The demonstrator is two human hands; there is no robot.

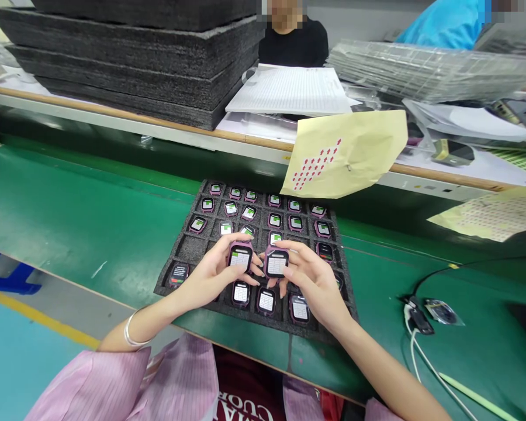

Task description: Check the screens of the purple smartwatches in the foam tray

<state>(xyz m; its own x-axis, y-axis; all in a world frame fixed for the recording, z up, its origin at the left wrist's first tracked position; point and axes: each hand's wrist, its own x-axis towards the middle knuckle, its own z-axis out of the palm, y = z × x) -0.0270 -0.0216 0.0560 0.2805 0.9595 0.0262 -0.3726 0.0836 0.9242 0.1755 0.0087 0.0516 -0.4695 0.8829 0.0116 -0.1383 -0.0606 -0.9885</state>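
Note:
My left hand (219,266) is closed around a purple smartwatch body (240,257) without a strap, its lit screen facing up. A second purple smartwatch (276,263) is gripped in my right hand (311,272), thumb at the screen's lower right edge. Both are held side by side above a black foam tray (188,248) with square compartments. Most compartments hold similar watches, many with white and green screens. In the front row, one watch (266,300) shows a white table-like screen; another at the left corner (179,273) has a dark screen with text. My hands hide several compartments.
Stacked black foam trays (158,64) stand on the shelf at the back left. A yellow sheet with red arrow stickers (346,155) hangs from the shelf edge. On the green bench (92,193), cables (416,327) and a light green stick (473,394) lie right. A person (293,44) sits opposite.

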